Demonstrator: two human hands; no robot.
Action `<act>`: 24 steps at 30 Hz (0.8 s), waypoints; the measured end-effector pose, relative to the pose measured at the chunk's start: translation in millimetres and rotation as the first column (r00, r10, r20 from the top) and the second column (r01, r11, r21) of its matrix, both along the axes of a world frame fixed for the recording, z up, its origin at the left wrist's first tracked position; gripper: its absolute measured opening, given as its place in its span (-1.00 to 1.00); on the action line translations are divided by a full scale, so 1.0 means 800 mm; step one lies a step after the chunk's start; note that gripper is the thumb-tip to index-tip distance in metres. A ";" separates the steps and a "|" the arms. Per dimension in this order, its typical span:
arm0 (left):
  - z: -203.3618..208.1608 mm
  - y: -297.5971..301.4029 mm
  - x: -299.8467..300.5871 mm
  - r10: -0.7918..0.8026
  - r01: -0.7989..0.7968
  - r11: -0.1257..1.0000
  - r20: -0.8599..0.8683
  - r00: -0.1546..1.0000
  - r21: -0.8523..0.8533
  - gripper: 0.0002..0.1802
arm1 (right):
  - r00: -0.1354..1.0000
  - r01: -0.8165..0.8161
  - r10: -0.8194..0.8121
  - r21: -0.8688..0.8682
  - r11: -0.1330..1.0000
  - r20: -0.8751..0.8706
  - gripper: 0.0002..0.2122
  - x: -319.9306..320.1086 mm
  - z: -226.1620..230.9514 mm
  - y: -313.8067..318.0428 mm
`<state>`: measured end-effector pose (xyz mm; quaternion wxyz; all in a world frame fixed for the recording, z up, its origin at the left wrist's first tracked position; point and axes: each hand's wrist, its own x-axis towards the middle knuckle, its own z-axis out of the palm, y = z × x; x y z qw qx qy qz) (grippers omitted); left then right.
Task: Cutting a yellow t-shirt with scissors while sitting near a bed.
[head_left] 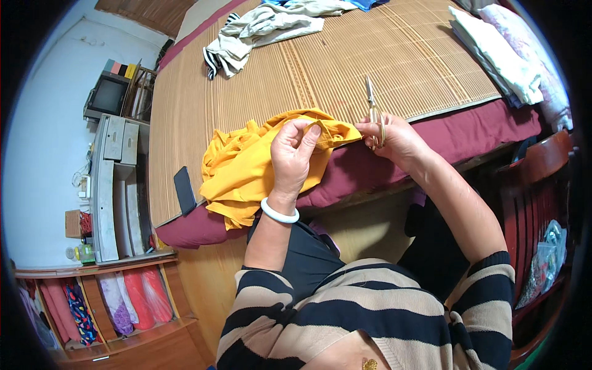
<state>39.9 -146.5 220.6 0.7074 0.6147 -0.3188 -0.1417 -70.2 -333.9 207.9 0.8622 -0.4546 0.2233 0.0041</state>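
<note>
A bunched yellow garment (237, 169) lies at the bed's near edge. My left hand (291, 154), a pale bangle at its wrist, pinches the cloth between thumb and fingers. To the right, my right hand (399, 140) has a pair of scissors (371, 98) hooked in its fingers, their blades pointing away from me. The fingertips of that same hand grip a corner of the yellow cloth, which stretches between both hands. Whether a thread runs there is too fine to make out.
A woven mat (345, 55) covers the bed over a maroon sheet (431, 139). A dark phone (184, 190) rests left of the garment. Pale clothes (265, 31) lie farther back, folded white cloth (499, 55) at right. A wooden chair (536, 166) stands on my right.
</note>
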 end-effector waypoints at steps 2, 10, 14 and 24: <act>0.006 0.000 0.001 0.010 -0.010 1.000 -0.005 1.000 0.002 -0.92 | 0.999 -0.035 0.032 -0.168 0.985 -0.023 -0.82 -0.001 0.007 -0.001; 0.008 0.007 0.013 -0.021 0.021 0.999 0.022 1.000 0.033 -0.90 | 0.989 -0.038 0.104 -0.490 0.871 0.107 -0.66 -0.001 0.019 -0.002; 0.007 0.009 0.015 -0.007 -0.001 0.997 0.111 0.994 0.073 -0.90 | 0.989 -0.041 0.102 -0.464 0.885 0.107 -0.62 -0.003 0.023 -0.006; -0.002 0.013 0.025 0.011 -0.011 1.000 -0.044 0.999 -0.002 -0.93 | 0.992 -0.061 0.101 -0.391 0.918 0.081 -0.59 -0.003 0.029 -0.015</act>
